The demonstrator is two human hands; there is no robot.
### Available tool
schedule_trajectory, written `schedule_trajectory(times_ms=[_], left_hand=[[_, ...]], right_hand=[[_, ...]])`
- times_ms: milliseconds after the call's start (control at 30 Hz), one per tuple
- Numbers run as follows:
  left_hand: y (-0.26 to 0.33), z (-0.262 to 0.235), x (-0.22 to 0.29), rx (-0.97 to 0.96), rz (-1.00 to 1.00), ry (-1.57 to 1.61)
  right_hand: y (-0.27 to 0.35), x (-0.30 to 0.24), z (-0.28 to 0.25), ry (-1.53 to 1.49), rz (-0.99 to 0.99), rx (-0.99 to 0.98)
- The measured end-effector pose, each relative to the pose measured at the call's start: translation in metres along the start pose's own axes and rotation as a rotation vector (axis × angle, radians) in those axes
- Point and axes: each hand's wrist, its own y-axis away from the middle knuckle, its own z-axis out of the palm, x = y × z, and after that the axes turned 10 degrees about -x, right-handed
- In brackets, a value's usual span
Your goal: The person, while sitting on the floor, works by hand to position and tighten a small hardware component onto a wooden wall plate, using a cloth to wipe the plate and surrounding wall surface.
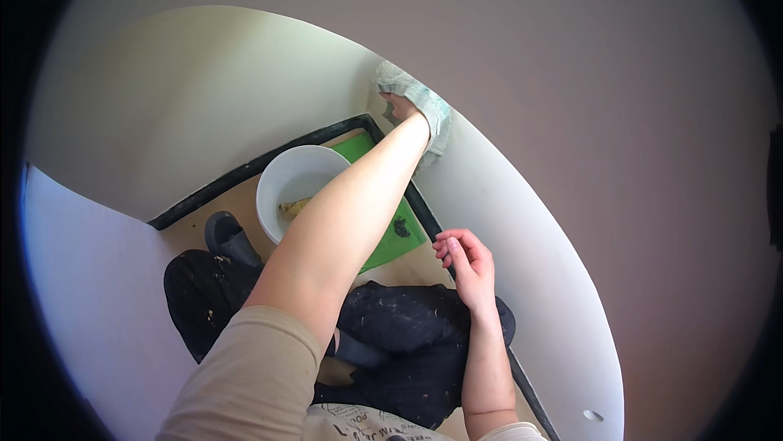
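My left arm reaches far across the middle, and my left hand (398, 105) presses a pale, wet-looking cloth (436, 125) against the wall near the corner. The cloth covers part of that hand. Closer to me, my right hand (468, 268) hovers beside the right wall above my knee, its fingers loosely bent with nothing in them. Below my left forearm stands a white bucket (273, 188), partly hidden by the arm. A yellowish object (292, 208) is inside it, its kind unclear. The bucket is on a green sheet (352, 146) with a dark clump (401, 227) on it.
Pale walls (228, 86) meet at the far corner, with a black strip (236, 176) along their foot. My bent legs in dark, speckled trousers (408, 319) take up the near floor. A dark grey slipper (231, 239) is left of the bucket. A small oval fitting (593, 416) marks the right wall.
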Motion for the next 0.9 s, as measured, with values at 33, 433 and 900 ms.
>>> schedule_trajectory(times_ms=[33,433,900], left_hand=[[-0.011,-0.006,0.015,-0.112,-0.090,0.565],[-0.010,-0.018,0.035,-0.159,-0.564,2.337],[-0.011,-0.057,0.015,-0.168,-0.679,2.721]], right_hand=[[-0.001,-0.003,0.009,0.007,0.001,-0.009],[0.001,-0.003,0.016,0.038,0.030,0.000],[-0.005,-0.009,0.009,0.098,-0.002,0.043]])
